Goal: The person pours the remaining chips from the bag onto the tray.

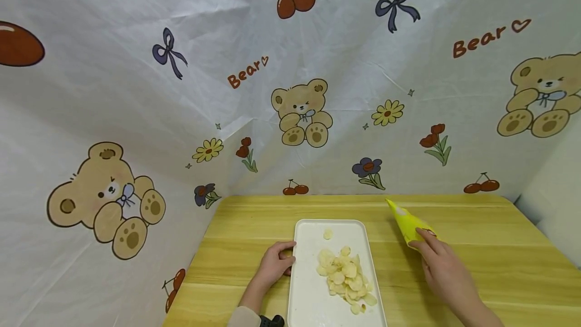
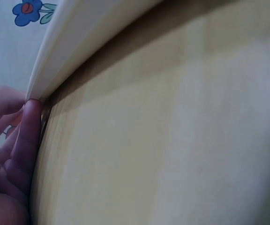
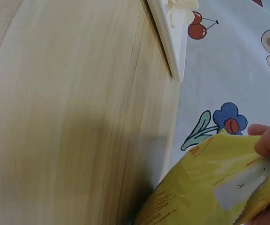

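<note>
A white rectangular tray (image 1: 310, 296) lies on the wooden table with a heap of potato chips (image 1: 347, 276) on it and one chip apart near its far end. My left hand (image 1: 274, 262) is at the tray's left rim, with fingertips holding the edge; the left wrist view shows a fingertip (image 2: 32, 115) against the underside of the rim. To the right of the tray, my right hand (image 1: 447, 271) grips a yellow chip bag (image 1: 408, 223) between thumb and fingers. The bag (image 3: 210, 183) is crumpled, with a serrated edge near the hand; its inside is hidden.
The wooden table (image 1: 499, 246) extends around the tray and ends at a white cloth (image 1: 345, 79) printed with bears, bows and flowers, which hangs behind and on the left. A dark watch (image 1: 271, 321) is on the left wrist.
</note>
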The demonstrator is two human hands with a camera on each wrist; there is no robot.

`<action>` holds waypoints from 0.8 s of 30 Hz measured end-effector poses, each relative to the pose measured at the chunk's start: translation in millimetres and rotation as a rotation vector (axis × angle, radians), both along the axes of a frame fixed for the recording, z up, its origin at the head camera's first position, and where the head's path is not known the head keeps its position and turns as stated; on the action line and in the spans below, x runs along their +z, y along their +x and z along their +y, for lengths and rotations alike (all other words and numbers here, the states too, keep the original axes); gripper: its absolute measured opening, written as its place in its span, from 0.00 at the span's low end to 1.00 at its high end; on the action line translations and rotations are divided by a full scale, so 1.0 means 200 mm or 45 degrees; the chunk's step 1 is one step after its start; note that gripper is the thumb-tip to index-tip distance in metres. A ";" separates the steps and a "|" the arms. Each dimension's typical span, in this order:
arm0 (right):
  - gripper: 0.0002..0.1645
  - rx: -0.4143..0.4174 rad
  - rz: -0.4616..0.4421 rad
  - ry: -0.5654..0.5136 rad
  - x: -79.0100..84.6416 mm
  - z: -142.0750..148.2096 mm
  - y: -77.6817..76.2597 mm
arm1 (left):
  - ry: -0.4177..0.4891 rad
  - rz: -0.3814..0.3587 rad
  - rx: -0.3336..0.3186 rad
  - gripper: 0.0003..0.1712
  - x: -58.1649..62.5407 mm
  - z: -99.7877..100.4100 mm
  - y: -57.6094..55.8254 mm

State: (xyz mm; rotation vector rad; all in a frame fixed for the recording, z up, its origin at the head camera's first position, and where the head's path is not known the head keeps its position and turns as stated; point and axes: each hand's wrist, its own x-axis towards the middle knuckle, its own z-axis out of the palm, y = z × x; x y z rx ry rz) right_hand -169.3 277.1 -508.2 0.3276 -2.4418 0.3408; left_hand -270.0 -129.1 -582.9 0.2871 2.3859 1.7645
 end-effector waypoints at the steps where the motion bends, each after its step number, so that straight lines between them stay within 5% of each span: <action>1: 0.23 0.008 0.006 -0.008 -0.01 0.00 0.00 | 0.000 0.001 0.000 0.24 0.00 0.00 0.00; 24: 0.41 0.072 -0.264 -0.003 -0.09 -0.05 0.01 | 0.009 -0.009 0.024 0.24 0.00 0.01 0.00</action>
